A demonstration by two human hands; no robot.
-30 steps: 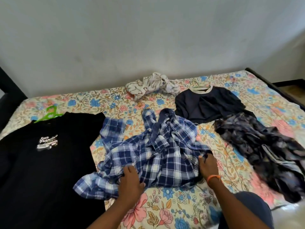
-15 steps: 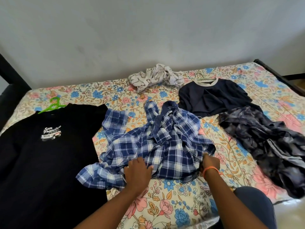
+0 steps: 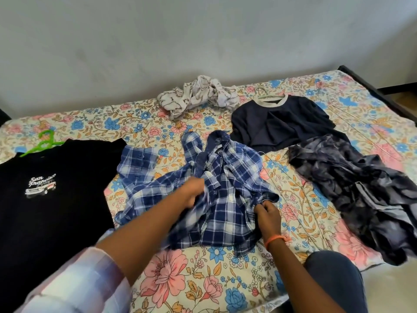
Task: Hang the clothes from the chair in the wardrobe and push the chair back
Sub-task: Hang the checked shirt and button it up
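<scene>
Blue-and-white plaid cotton fills the middle of the head view: a crumpled plaid shirt [image 3: 203,190] lies on the floral bedsheet [image 3: 180,279], between a black printed T-shirt [image 3: 45,199] on the left and a mottled grey garment [image 3: 361,199] on the right. The left hand [image 3: 194,193] reaches into the middle of the shirt with its fingers curled into a bunch of cloth just below the collar. The right hand [image 3: 268,213], with an orange band at the wrist, pinches the shirt's right edge between thumb and fingertips.

The shirt looks light, thin and quite limp; it should sag and fold wherever it is not held, and pulling on one bunch will likely drag the rest along in a heap. It seems neither slippery nor fragile, though the buttoned front could snag. The soundest places to take it are probably the collar and the two shoulder seams, so that it falls open for a hanger.

Farther off, a navy T-shirt [image 3: 282,123] with a pale neckband lies at the right with a pale hanger [image 3: 266,93] showing at its neck, and a green hanger [image 3: 42,143] pokes from the black T-shirt's neck. A white patterned cloth [image 3: 198,96] is bundled near the far wall. No chair or wardrobe is in view.
</scene>
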